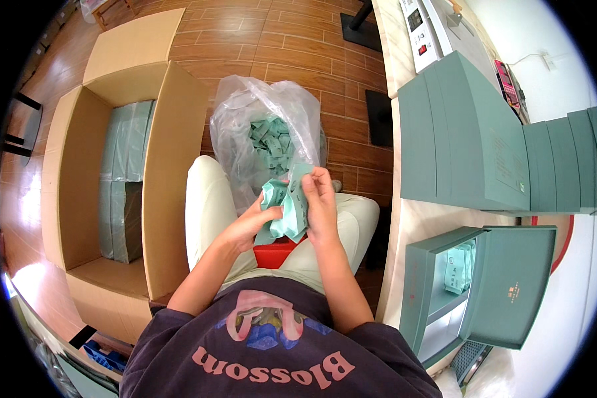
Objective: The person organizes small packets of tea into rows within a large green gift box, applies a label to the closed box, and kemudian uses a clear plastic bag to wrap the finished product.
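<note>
Several mint-green foil sachets (289, 211) are bunched together between my two hands, above my lap. My left hand (251, 225) has its fingers wrapped round the left side of the bunch. My right hand (321, 202) pinches the sachet at the right by its edge. Just beyond my hands, a clear plastic bag (235, 109) stands on the floor with its mouth open and many like sachets (272, 142) inside. To the right, an opened dark green gift box (421, 278) holds more sachets (459, 266) in its far compartment; the near compartment shows a white bottom.
A large open cardboard carton (156, 179) with plastic-wrapped green boxes (123, 179) stands at my left. Stacks of closed green boxes (464, 136) crowd the right-hand table (418, 215). A white machine (428, 30) sits behind them. Part of a red stool (275, 255) shows between my legs.
</note>
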A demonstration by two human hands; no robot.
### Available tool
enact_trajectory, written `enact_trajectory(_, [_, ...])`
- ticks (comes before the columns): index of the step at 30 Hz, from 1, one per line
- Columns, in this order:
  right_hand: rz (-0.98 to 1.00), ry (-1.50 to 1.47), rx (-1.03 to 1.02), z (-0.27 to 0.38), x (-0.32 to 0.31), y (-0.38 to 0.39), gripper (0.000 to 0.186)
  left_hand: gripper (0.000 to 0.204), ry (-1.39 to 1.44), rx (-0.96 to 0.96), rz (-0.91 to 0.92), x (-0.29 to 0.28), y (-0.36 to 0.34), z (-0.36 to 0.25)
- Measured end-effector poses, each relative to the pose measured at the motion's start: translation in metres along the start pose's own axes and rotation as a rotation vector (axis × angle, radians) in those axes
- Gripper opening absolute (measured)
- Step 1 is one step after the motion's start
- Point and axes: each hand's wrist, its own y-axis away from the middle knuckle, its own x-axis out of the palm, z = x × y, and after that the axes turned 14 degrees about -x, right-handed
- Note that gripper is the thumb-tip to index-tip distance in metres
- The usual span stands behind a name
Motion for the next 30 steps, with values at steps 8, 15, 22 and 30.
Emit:
enact_trajectory(8, [0.265, -0.417, 0.205, 0.028, -0.01, -0.001, 0.015, 0.084, 0.071, 0.17, -0.208, -0.011, -0.005, 0.0])
enact_trajectory(15, [0.237, -0.227, 0.195, 0.016, -0.005, 0.005, 0.018, 0.06, -0.12, 0.415, -0.522, -0.003, -0.002, 0.006])
enact_trajectory(22, [0.154, -0.21, 0.137, -0.009, -0.003, 0.02, 0.02, 0.06, 0.304, 0.184, -0.251, -0.005, 0.009, -0.002])
enact_trajectory(30, [0.486, 0.309, 0.189, -0.027, -0.01, 0.026, 0.015, 0.045, 0.344, -0.015, -0.039, -0.039, -0.005, 0.008])
